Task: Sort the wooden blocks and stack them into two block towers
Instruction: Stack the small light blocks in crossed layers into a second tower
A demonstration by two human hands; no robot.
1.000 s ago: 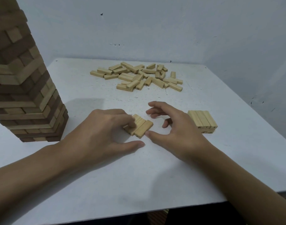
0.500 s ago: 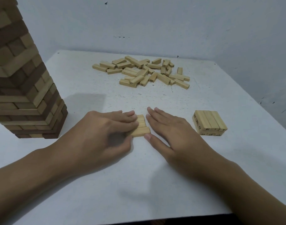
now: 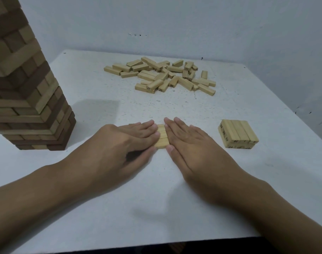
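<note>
I had the short row of blocks [image 3: 162, 137] mid-surface [image 3: 156, 208], pressed between my left hand [image 3: 127, 142] and right hand [image 3: 189, 142], both flat, fingers straight. A small stack [image 3: 238, 133] sat toward the right edge, loose blocks [image 3: 162, 76] near the far edge, and a tall tower [image 3: 26, 88] at the left edge.

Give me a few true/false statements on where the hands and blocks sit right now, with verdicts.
1. The left hand and right hand lie flat against opposite sides of a row of blocks. True.
2. The tall tower stands to the right of both hands. False: it stands to their left.
3. The loose pile lies beyond the hands, nearer the wall. True.
4. The right hand touches the small stack. False: the stack sits apart, further right.
</note>
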